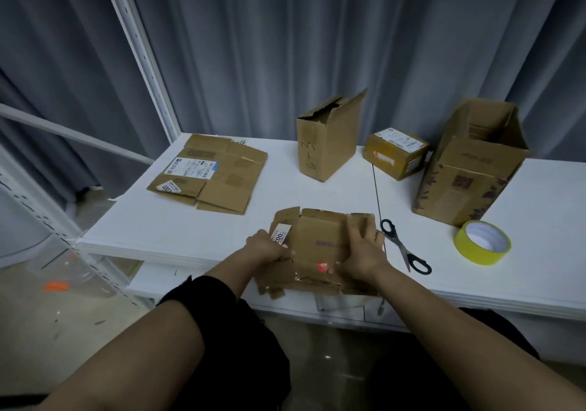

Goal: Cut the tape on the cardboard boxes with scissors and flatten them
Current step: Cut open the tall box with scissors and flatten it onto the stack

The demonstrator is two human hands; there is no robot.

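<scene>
A small opened cardboard box (320,242), nearly flat, lies at the white table's near edge. My left hand (268,247) grips its left side by a white label. Its right side is held by my right hand (361,252), fingers curled over the flap. Black-handled scissors (404,247) lie on the table just right of my right hand, untouched. A flattened box (215,172) rests at the left of the table. At the back stand a tall open box (328,144), a small sealed box (394,153) and a large open box (472,163).
A roll of yellow tape (482,242) sits at the right, in front of the large box. The white table (152,229) has a white metal rack post (142,52) at its back left. Grey curtains hang behind.
</scene>
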